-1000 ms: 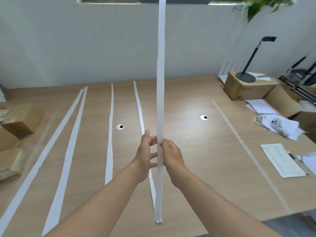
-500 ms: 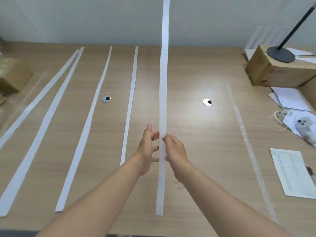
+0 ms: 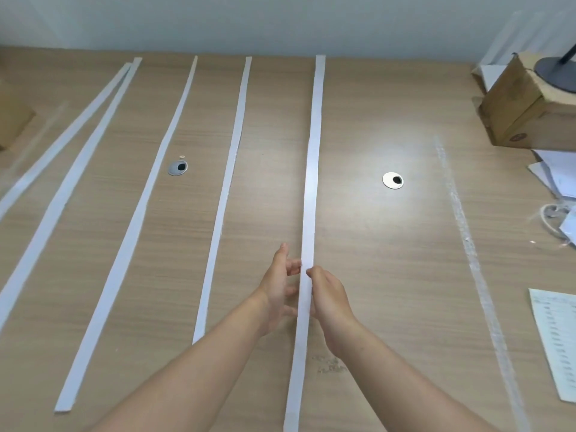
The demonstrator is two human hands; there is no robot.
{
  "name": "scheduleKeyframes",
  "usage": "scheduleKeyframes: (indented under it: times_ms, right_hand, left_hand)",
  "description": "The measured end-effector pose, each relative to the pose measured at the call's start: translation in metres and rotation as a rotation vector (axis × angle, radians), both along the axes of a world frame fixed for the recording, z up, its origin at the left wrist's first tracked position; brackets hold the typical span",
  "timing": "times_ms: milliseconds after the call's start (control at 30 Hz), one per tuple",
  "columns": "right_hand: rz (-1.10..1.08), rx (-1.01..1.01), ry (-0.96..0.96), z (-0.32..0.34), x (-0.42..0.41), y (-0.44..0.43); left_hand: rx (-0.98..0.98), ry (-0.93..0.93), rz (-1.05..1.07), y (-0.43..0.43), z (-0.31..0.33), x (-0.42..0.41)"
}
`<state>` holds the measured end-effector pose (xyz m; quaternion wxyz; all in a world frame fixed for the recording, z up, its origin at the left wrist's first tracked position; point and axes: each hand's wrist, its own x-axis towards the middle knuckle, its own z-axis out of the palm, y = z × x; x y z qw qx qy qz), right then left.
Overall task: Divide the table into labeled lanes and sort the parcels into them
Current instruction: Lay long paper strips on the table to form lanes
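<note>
A long white paper strip (image 3: pixel 313 169) runs from the table's far edge to the near edge, roughly mid-table. My left hand (image 3: pixel 279 286) and my right hand (image 3: pixel 327 294) pinch it from either side near its lower third. Several more white strips lie on the wooden table (image 3: pixel 389 260) to the left: one (image 3: pixel 229 169) close by, another (image 3: pixel 146 194) past a cable hole, and two (image 3: pixel 59 194) converging at the far left. A clear tape line (image 3: pixel 461 219) runs down the right side. A brown parcel (image 3: pixel 12 120) shows at the left edge.
A cardboard box (image 3: pixel 523 110) with a black lamp base (image 3: pixel 558 73) on it stands at the back right. Loose papers (image 3: pixel 558 179) and a printed sheet (image 3: pixel 558 341) lie along the right edge. Two round cable grommets (image 3: pixel 392 180) (image 3: pixel 177 167) are set in the tabletop.
The strip, held up vertically a second ago, has come down and now lies along the table. The camera has tilted downward. Both hands still pinch the strip at the same place.
</note>
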<state>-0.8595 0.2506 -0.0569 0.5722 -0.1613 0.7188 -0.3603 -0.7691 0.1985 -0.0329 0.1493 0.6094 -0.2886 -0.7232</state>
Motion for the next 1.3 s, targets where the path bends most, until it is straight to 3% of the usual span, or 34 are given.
scheduleKeyframes:
  times_ms: [867, 1067, 1300]
  right_hand:
    - [-0.042, -0.017, 0.082, 0.001, -0.009, -0.007]
    - [-0.033, -0.070, 0.101, 0.046, 0.014, -0.014]
    - [0.117, -0.177, 0.059, 0.114, 0.106, -0.039]
  left_hand:
    - [0.006, -0.011, 0.016, -0.005, -0.026, 0.004]
    - [-0.085, -0.012, 0.069, -0.013, 0.011, 0.041]
    - [-0.229, -0.011, 0.183, -0.023, 0.084, 0.143]
